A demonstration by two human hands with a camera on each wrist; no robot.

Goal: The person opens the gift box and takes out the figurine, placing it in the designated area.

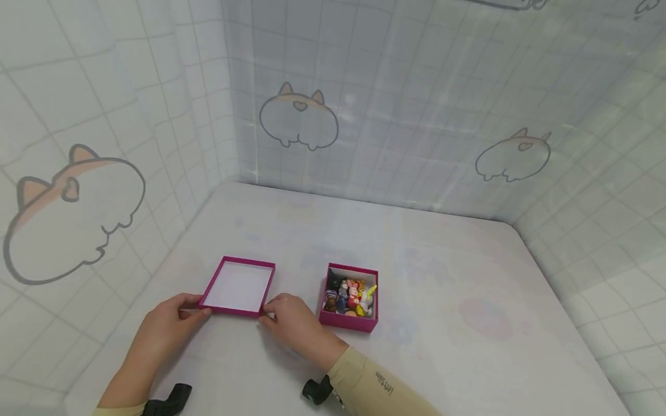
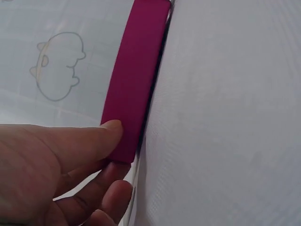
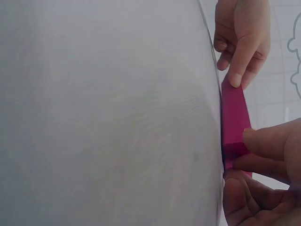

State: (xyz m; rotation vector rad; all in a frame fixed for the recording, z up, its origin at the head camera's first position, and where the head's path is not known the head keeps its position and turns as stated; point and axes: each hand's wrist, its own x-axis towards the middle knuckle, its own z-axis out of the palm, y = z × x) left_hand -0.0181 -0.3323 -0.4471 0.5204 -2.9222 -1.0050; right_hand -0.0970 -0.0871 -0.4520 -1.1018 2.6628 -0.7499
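A shallow magenta box lid (image 1: 239,286) with a white inside lies hollow side up on the table, left of centre. At its near left corner my left hand (image 1: 163,329) holds it, thumb (image 2: 113,134) on the front wall and fingers around the corner. My right hand (image 1: 293,323) pinches the near right corner, its thumb (image 3: 263,141) against the front wall and forefinger along the side. Just right of that hand stands the matching magenta box (image 1: 347,322), uncovered. Several small toy figurines (image 1: 352,294) in mixed colours are packed inside it.
The white table (image 1: 458,370) has faint pastel blotches. Pale tiled-pattern curtains (image 1: 395,115) with corgi drawings enclose it on the left, back and right. A black wrist device (image 1: 169,401) shows at the left wrist and another (image 1: 317,390) by the right wrist.
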